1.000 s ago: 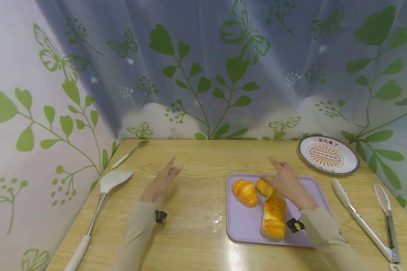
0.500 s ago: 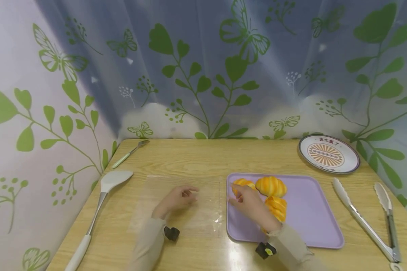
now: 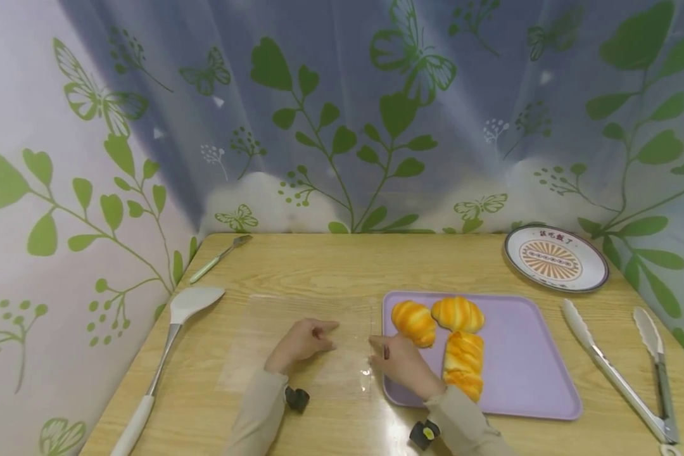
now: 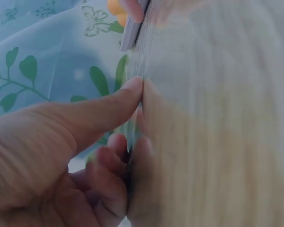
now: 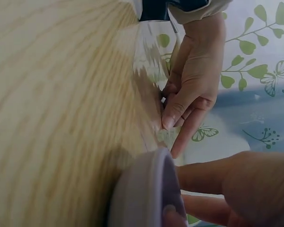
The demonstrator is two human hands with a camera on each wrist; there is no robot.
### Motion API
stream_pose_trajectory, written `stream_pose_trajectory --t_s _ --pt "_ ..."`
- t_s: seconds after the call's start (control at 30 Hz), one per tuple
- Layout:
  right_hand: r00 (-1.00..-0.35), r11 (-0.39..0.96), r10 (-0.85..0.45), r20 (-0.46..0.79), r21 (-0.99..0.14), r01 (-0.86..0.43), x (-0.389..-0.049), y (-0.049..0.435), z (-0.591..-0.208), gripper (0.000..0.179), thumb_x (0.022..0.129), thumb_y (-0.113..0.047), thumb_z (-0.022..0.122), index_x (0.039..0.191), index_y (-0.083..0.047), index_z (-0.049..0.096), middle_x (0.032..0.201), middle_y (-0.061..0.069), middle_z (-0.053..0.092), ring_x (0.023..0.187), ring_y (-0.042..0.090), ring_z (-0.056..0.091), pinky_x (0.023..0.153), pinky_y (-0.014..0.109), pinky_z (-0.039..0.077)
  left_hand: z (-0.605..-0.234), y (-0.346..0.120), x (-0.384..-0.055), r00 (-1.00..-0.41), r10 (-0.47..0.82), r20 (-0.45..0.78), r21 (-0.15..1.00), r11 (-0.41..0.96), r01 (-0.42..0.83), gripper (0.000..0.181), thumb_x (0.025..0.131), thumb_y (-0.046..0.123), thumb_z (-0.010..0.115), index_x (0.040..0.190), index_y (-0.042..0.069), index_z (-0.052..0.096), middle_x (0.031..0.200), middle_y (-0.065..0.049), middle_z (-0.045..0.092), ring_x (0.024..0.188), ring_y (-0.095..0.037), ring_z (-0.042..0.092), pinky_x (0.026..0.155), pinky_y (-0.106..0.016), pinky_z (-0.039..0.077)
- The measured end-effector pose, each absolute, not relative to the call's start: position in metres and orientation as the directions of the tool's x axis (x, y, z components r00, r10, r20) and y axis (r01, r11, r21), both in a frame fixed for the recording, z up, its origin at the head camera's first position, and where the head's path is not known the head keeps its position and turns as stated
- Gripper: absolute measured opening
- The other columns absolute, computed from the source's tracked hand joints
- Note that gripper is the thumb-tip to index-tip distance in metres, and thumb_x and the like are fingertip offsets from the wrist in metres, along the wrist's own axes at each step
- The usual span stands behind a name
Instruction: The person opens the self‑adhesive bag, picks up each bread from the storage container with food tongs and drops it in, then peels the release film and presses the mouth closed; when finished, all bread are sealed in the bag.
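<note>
1. Where the wooden table [image 3: 342,259] runs left of the purple tray [image 3: 524,367], a clear plastic film [image 3: 350,367] lies on it, just beside the tray.
2. In the head view, the film looks longer from left to right, its long axis aimed at the tray; a straight line near its right edge runs front to back.
3. The left hand [image 3: 302,345] is over the film and points right, thumb and forefinger apart, other fingers loosely bent.
4. The right hand [image 3: 405,364] is at the tray's left rim and points left, toward the film's right edge; I cannot tell whether its fingers pinch anything.
5. Inside the tray, two rounded breads [image 3: 414,323] sit behind an oblong bread [image 3: 463,364] that lies front to back.
6. Spread tongs [image 3: 612,372] lie right of the tray, and a spatula [image 3: 165,354] left of the film.
</note>
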State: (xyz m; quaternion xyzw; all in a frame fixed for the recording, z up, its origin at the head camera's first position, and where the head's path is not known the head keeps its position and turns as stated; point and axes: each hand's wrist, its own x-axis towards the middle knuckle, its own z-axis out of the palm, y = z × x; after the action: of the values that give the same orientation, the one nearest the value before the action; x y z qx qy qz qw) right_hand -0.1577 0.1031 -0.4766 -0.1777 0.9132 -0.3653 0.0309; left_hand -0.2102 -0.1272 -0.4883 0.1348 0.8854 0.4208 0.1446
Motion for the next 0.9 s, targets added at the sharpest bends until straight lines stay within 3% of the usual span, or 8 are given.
stream_pose_trajectory --t_s 0.1,0.17,0.27,0.33,0.4,0.77,0.9 --pt "-0.942 0.694 -0.329 0.059 -0.662 -0.284 -0.1582 0.1017 -0.4777 0.042 0.081 -0.010 0.074 0.119 0.006 0.065 0.101 0.022 0.070 0.084 0.029 0.061 0.079 0.046 0.053 -0.4851 -0.1257 -0.2106 -0.917 0.381 -0.121 0.728 0.662 0.179 0.044 0.085 0.016 0.074 0.126 0.005 0.064 0.072 0.000 0.051 0.067 -0.011 0.041 0.060 -0.020 0.039" --pt "-0.950 0.707 -0.311 0.042 -0.658 -0.260 -0.1588 0.1012 -0.4772 0.044 0.081 -0.012 0.076 0.120 0.005 0.065 0.099 0.020 0.069 0.086 0.027 0.057 0.079 0.045 0.051 -0.4832 -0.1243 -0.2115 -0.912 0.392 -0.123 0.696 0.689 0.202 0.043 0.086 0.018 0.072 0.127 0.006 0.064 0.077 -0.005 0.059 0.070 -0.015 0.044 0.064 -0.025 0.043" --pt "-0.958 0.716 -0.287 0.012 -0.662 -0.223 -0.1600 0.1012 -0.4770 0.047 0.079 -0.014 0.077 0.121 0.003 0.065 0.093 0.016 0.065 0.081 0.020 0.051 0.071 0.035 0.047 -0.4814 -0.1221 -0.2128 -0.909 0.391 -0.145 0.663 0.720 0.204 0.041 0.087 0.022 0.071 0.125 0.009 0.065 0.107 -0.014 0.071 0.088 -0.027 0.060 0.082 -0.038 0.053" --pt "-0.961 0.716 -0.276 -0.007 -0.669 -0.200 -0.1604 0.1012 -0.4766 0.048 0.079 -0.015 0.078 0.122 0.002 0.065 0.087 0.013 0.062 0.079 0.018 0.048 0.068 0.031 0.044 -0.4813 -0.1212 -0.2132 -0.909 0.386 -0.155 0.657 0.727 0.197 0.039 0.087 0.023 0.070 0.123 0.009 0.066 0.126 -0.011 0.066 0.109 -0.035 0.062 0.097 -0.049 0.050" --pt "-0.963 0.712 -0.270 -0.019 -0.678 -0.186 -0.1602 0.1013 -0.4764 0.048 0.079 -0.015 0.078 0.122 0.000 0.066 0.084 0.012 0.058 0.079 0.018 0.047 0.067 0.030 0.042 -0.4812 -0.1211 -0.2129 -0.911 0.382 -0.156 0.655 0.731 0.194 0.036 0.087 0.024 0.071 0.121 0.009 0.067 0.132 -0.006 0.062 0.123 -0.037 0.058 0.106 -0.053 0.043" --pt "-0.962 0.714 -0.273 -0.001 -0.670 -0.202 -0.1557 0.1001 -0.4777 0.047 0.077 -0.016 0.079 0.120 -0.001 0.068 0.105 0.025 0.066 0.085 0.021 0.051 0.075 0.037 0.046 -0.4876 -0.1264 -0.2092 -0.921 0.382 -0.080 0.687 0.690 0.227 0.015 0.086 0.018 0.073 0.096 0.009 0.077 0.106 -0.009 0.075 0.103 -0.030 0.069 0.095 -0.044 0.052" --pt "-0.959 0.703 -0.282 -0.009 -0.682 -0.200 -0.1558 0.0996 -0.4794 0.047 0.077 -0.016 0.079 0.120 -0.001 0.067 0.099 0.021 0.065 0.081 0.019 0.047 0.070 0.032 0.042 -0.4910 -0.1296 -0.2078 -0.916 0.399 -0.034 0.700 0.664 0.264 0.014 0.087 0.018 0.072 0.096 0.008 0.077 0.102 -0.009 0.075 0.099 -0.028 0.069 0.092 -0.042 0.054"
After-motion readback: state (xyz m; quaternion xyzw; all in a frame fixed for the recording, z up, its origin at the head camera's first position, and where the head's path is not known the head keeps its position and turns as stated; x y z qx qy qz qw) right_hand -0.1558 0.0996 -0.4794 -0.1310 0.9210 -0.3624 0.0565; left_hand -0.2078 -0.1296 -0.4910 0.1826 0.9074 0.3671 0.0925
